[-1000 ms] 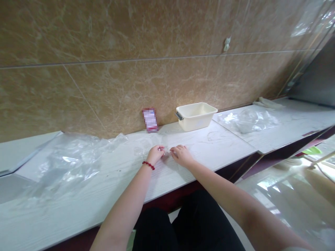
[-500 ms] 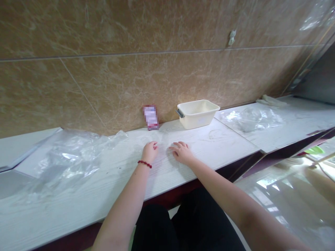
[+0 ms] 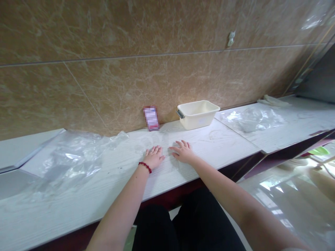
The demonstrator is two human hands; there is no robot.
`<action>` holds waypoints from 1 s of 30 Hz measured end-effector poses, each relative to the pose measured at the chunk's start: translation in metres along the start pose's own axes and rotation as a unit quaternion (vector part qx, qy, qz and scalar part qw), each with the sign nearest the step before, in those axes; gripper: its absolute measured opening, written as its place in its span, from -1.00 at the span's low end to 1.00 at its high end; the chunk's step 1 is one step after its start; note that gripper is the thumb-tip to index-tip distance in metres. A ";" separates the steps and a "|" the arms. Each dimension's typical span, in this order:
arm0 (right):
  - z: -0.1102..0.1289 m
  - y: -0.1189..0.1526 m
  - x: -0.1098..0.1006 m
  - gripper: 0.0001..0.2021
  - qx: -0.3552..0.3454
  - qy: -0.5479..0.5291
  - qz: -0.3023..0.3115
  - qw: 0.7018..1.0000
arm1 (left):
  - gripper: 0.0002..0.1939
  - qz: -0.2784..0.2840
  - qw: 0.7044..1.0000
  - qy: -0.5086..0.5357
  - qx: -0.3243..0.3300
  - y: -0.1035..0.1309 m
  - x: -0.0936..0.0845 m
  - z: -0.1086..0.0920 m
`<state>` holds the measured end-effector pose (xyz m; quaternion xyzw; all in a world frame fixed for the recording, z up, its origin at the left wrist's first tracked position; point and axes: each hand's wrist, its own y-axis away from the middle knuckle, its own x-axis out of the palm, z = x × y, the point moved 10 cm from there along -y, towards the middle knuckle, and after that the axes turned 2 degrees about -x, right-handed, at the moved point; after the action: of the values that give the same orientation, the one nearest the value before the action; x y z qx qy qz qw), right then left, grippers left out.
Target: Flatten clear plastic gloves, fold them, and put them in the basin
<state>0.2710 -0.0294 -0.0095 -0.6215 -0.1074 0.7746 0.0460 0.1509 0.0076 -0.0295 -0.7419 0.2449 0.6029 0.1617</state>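
Note:
My left hand (image 3: 154, 157), with a red bead bracelet (image 3: 145, 166) at the wrist, lies palm down on the white wood-grain counter (image 3: 123, 188), fingers spread and holding nothing. Just to its right, my right hand (image 3: 182, 152) rests on the same surface, its fingers apart with nothing in them. The two hands do not touch. Behind my right hand stands a cream plastic bin (image 3: 200, 115) with a grey handle at its left end. A blurred-out upright rectangle (image 3: 151, 118) leans on the wall beyond my left hand.
Crumpled clear plastic (image 3: 75, 157) covers part of the counter at the left, beside a white panel (image 3: 28, 144). More clear plastic (image 3: 251, 118) and a pale cloth (image 3: 273, 101) lie at the right. A marble wall (image 3: 125, 83) rises behind.
My left hand has gone from curled fingers to a flat, spread palm. My right hand's fingers have spread slightly, with the hand in nearly the same place.

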 end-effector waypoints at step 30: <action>0.100 -0.096 0.002 -0.86 -0.161 -0.238 -0.120 0.950 | -0.84 -0.266 0.932 0.205 -0.135 -0.004 -0.068 0.131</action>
<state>0.1675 0.0535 0.0301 -0.4012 -0.3125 0.8610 0.0107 0.0363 0.0926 0.0078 -0.9022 -0.0173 0.3996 0.1612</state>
